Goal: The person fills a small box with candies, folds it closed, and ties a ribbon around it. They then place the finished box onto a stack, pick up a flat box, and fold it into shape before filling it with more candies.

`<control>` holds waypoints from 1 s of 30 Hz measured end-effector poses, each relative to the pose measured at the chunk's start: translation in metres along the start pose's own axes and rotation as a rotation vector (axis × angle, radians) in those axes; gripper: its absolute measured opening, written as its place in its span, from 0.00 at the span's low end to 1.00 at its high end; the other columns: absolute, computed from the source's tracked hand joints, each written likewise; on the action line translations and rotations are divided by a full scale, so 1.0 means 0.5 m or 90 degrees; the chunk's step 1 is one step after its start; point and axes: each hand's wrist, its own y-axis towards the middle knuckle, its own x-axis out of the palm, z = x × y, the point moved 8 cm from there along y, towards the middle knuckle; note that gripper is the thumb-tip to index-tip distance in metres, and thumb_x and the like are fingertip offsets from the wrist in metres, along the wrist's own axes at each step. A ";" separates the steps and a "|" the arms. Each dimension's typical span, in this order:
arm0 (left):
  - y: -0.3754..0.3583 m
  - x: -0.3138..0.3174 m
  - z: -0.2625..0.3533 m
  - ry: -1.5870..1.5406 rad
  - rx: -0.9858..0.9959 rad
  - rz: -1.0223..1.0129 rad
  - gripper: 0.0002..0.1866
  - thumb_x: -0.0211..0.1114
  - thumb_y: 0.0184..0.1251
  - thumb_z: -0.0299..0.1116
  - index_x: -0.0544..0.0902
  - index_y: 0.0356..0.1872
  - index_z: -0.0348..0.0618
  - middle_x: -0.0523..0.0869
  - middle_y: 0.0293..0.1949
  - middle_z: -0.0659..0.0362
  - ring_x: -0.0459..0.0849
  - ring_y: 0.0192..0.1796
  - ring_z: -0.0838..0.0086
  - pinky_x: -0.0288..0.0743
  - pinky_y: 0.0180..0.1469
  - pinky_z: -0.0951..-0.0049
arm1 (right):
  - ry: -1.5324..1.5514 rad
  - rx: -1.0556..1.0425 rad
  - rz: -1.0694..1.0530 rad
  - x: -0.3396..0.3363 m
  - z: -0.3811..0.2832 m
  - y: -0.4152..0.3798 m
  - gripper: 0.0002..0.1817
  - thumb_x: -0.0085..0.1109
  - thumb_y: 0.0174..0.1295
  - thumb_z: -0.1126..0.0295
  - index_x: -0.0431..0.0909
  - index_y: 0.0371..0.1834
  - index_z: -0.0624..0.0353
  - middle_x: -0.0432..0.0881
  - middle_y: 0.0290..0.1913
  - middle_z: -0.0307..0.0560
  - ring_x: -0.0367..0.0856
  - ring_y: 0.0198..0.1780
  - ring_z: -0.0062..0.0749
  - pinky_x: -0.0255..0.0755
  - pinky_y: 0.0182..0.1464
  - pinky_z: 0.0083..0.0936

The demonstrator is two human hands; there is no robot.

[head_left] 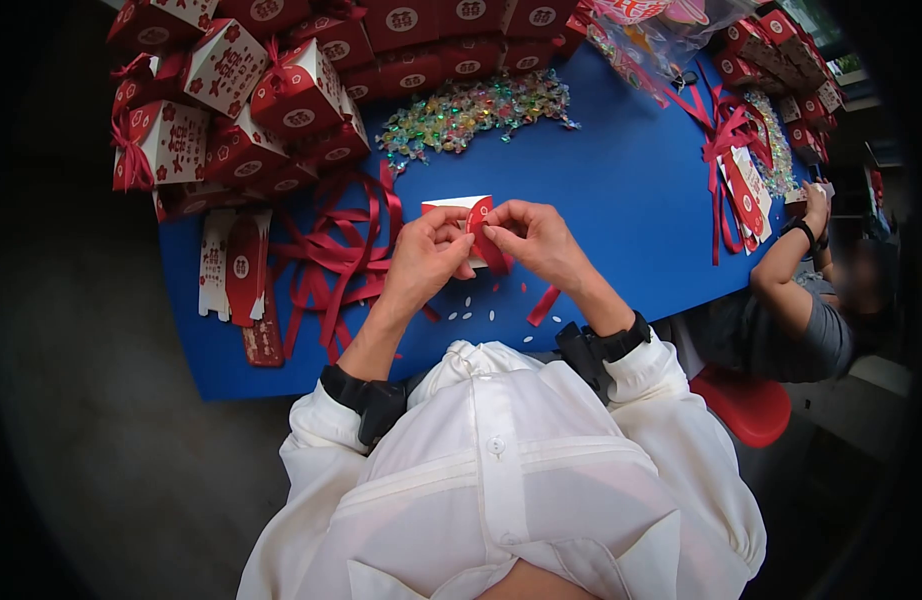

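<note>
A small red-and-white cardboard gift box point(459, 201) is between my hands, above the near part of the blue table. My left hand point(431, 250) is closed at the box's left side, thumb and fingers pinched by its curved red flap point(477, 213). On the other side, my right hand point(537, 240) pinches a dark red ribbon point(496, 259) at the top of the box. One ribbon tail hangs between the hands, and a red ribbon end point(544, 306) shows below my right hand. My fingers hide much of the box.
Finished red-and-white boxes point(299, 90) are stacked at the back left. Wrapped candies point(471, 112) lie behind my hands. Loose ribbons point(331, 260) and flat box blanks point(243, 262) are to the left. At the right, another person point(796, 270) works beside ribbons and box blanks.
</note>
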 end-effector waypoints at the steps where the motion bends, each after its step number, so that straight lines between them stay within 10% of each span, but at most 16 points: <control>1: -0.001 -0.001 0.000 0.000 0.000 0.001 0.16 0.60 0.65 0.25 0.75 0.53 0.32 0.82 0.31 0.62 0.82 0.25 0.81 0.77 0.27 0.84 | -0.036 0.008 0.003 0.001 -0.005 -0.001 0.07 0.58 0.65 0.72 0.80 0.39 0.65 0.81 0.31 0.36 0.75 0.30 0.13 0.71 0.32 0.14; 30: 0.002 -0.001 -0.011 -0.033 -0.021 -0.078 0.18 0.56 0.68 0.25 0.75 0.57 0.29 0.84 0.36 0.57 0.84 0.30 0.78 0.82 0.37 0.79 | -0.142 0.007 0.040 0.010 -0.030 0.017 0.10 0.62 0.53 0.72 0.74 0.36 0.63 0.82 0.25 0.45 0.80 0.26 0.29 0.74 0.32 0.26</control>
